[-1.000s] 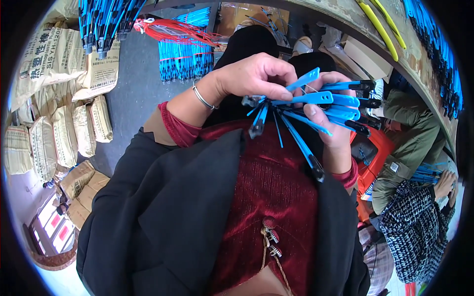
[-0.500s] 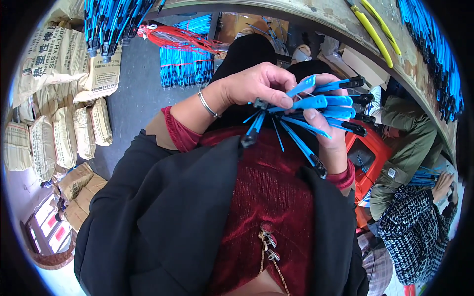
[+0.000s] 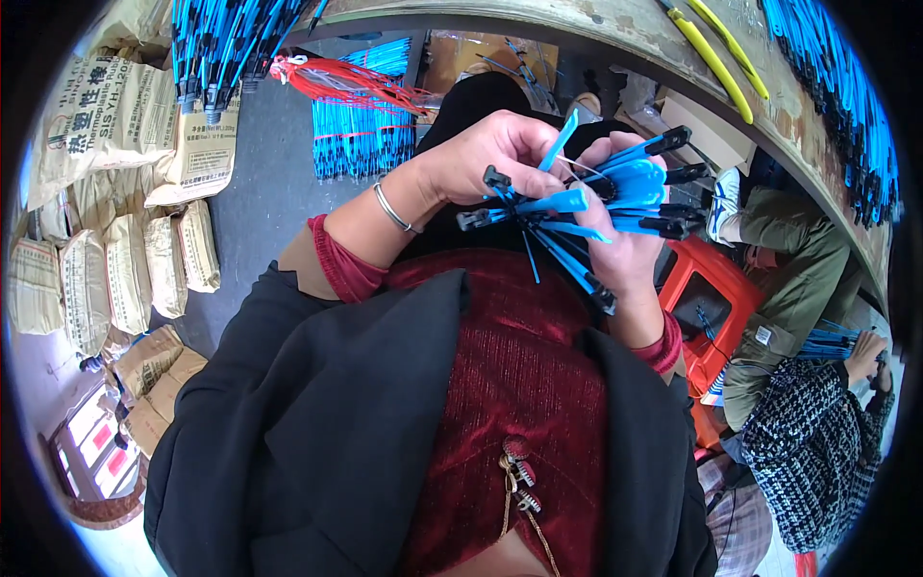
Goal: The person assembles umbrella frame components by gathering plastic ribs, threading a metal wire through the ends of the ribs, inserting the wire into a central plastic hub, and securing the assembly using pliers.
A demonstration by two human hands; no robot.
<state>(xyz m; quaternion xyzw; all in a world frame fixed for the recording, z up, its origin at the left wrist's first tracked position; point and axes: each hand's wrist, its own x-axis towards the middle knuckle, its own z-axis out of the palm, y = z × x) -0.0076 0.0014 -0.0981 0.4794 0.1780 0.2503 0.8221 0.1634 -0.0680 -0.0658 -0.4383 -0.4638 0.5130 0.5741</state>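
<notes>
Both of my hands are together over my lap, working at a fanned bundle of blue plastic strips with black ends [image 3: 636,188]. My right hand [image 3: 625,252] is closed around the bundle, its thumb lying over the blue strips. From the other side my left hand [image 3: 502,159], with a silver bangle at the wrist, pinches a single blue strip [image 3: 560,142] that points upward. A thin pale strand runs between the hands near the strip. More strips with black ends [image 3: 497,180] stick out below my left fingers. Part of the bundle is hidden by the fingers.
A worktable [image 3: 615,37] curves along the far side, holding yellow-handled pliers [image 3: 713,60] and blue strips [image 3: 832,106]. Stacked blue strips [image 3: 361,139] and red ties [image 3: 346,85] lie beyond my left arm. Sacks [image 3: 115,135] stand left. A red stool [image 3: 711,288] and a co-worker [image 3: 812,433] are right.
Both hands and the bundle have shifted slightly left. The pinched blue strip has turned from slanting to nearly upright, and the bundle has rotated a little in my right hand.
</notes>
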